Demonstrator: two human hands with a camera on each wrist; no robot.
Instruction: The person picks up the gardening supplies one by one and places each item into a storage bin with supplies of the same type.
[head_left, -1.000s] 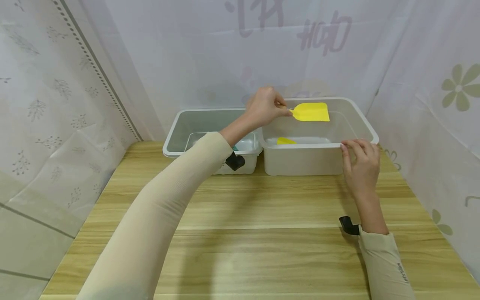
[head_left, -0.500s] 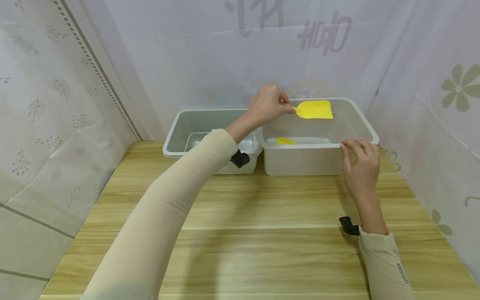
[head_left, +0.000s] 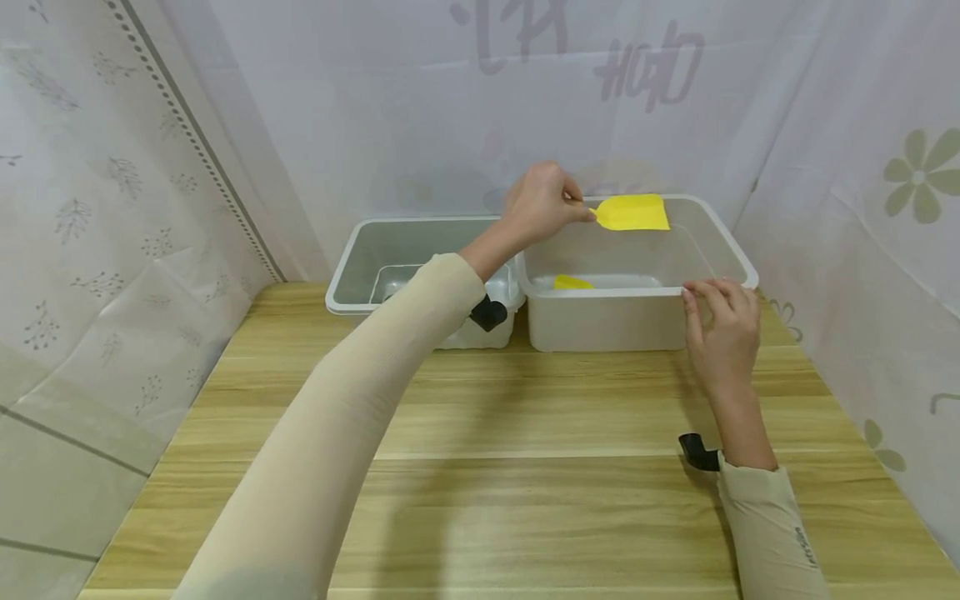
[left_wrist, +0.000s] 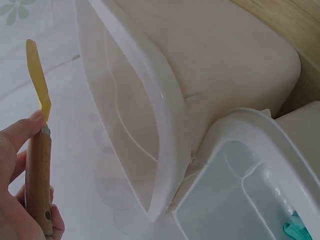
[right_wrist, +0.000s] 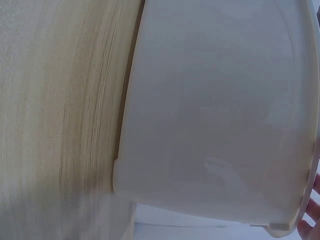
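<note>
My left hand [head_left: 542, 202] grips a small shovel by its wooden handle [left_wrist: 38, 175], fingers curled round it and thumb near the metal collar. Its flat yellow blade [head_left: 633, 212] points right, over the back part of the right-hand white bin [head_left: 600, 321]. Inside that bin lies another yellow piece [head_left: 573, 282], mostly hidden by the front wall. My right hand [head_left: 723, 337] rests on the bin's front right rim, its fingertips over the edge. In the right wrist view only some fingertips [right_wrist: 312, 210] show beside the rim.
A second white bin [head_left: 341, 307] stands against the first on the left, partly behind my left forearm. Something teal [left_wrist: 297, 231] lies inside it. The bins sit at the back of a wooden table [head_left: 585, 467], with patterned curtains [head_left: 420, 108] behind and at both sides.
My left hand has moved slightly right and up with the shovel, whose blade now reaches above the bin's back rim. My right hand has stayed on the rim.
</note>
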